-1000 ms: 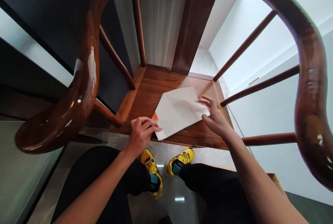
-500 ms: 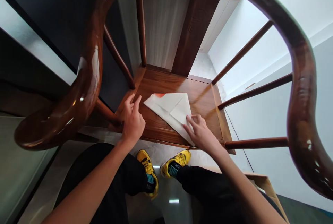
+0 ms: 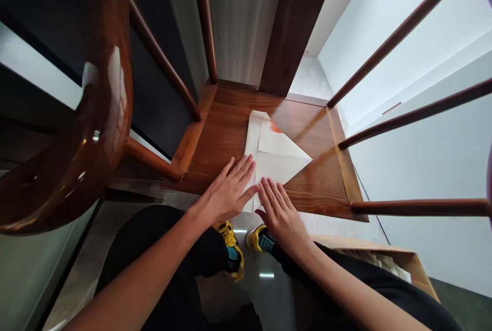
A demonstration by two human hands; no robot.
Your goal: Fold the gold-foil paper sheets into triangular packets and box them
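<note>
A sheet of white paper (image 3: 277, 159), folded into a pointed shape with an orange patch near its far end, lies on the brown wooden chair seat (image 3: 226, 136). My left hand (image 3: 228, 190) rests flat and open on the paper's near left edge, fingers stretched forward. Beside it, my right hand (image 3: 279, 208) also lies flat and open on the near part of the paper. Both hands press the sheet close to the seat's front edge.
The chair's curved glossy armrest (image 3: 96, 131) arches at the left, its spindles (image 3: 403, 116) fan out at the right. My yellow shoes (image 3: 230, 249) stand on the shiny floor below. A cardboard box (image 3: 400, 264) sits at the lower right. White walls lie behind.
The paper has been turned so its long edge runs away from me, with another flap folded. Both hands moved to the near end and flattened onto it. The view moved closer.
</note>
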